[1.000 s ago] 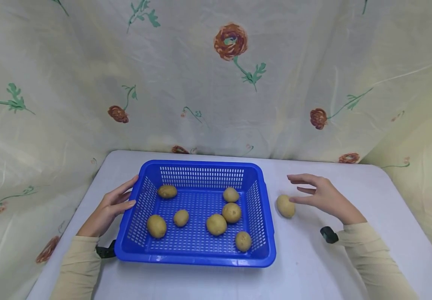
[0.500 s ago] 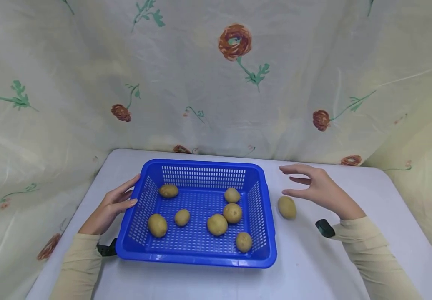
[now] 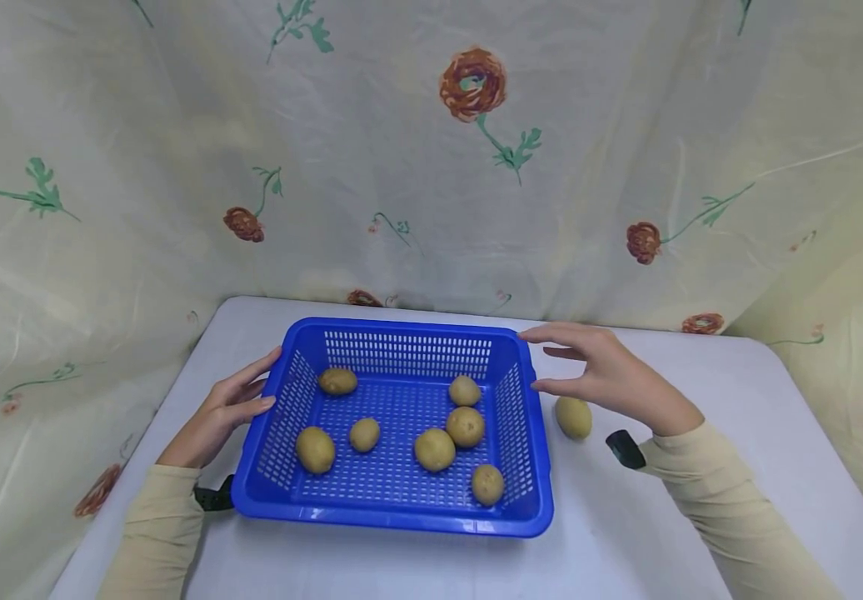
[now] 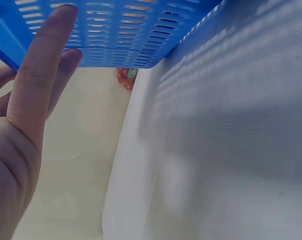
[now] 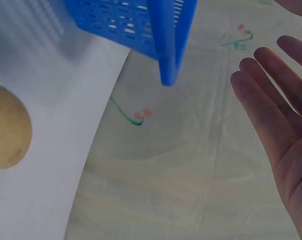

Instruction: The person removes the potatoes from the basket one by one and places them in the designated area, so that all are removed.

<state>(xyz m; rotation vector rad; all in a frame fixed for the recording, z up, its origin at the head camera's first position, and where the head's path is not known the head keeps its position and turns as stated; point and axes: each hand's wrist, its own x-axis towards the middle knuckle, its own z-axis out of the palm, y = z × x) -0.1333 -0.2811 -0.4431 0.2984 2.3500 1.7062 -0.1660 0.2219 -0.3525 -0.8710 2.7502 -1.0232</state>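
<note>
A blue plastic basket point(image 3: 401, 520) with slotted walls stands on the table, holding several potatoes point(image 3: 435, 450). My left hand point(image 3: 207, 423) is at its left side, fingertips at the rim. In the left wrist view, straight fingers of the left hand point(image 4: 33, 90) lie against the slotted wall of the basket point(image 4: 103, 30). At the opposite side, my right hand point(image 3: 615, 379) has its fingertips right by the rim, thumb and fingers spread with nothing between them. One potato point(image 3: 573, 419) lies outside the basket, just below the right hand. The right wrist view shows this potato point(image 5: 8, 127) at left, away from the extended fingers point(image 5: 271, 110).
The white-covered table point(image 3: 701, 367) extends to both sides of the basket. A floral curtain point(image 3: 371, 167) hangs close behind the table's back edge and along its sides. Dark wrist cameras point(image 3: 626, 449) sit on both sleeves.
My right hand has moved left and away from me, from beside the loose potato to the basket's right rim. The potato stays on the table. My left hand keeps its place.
</note>
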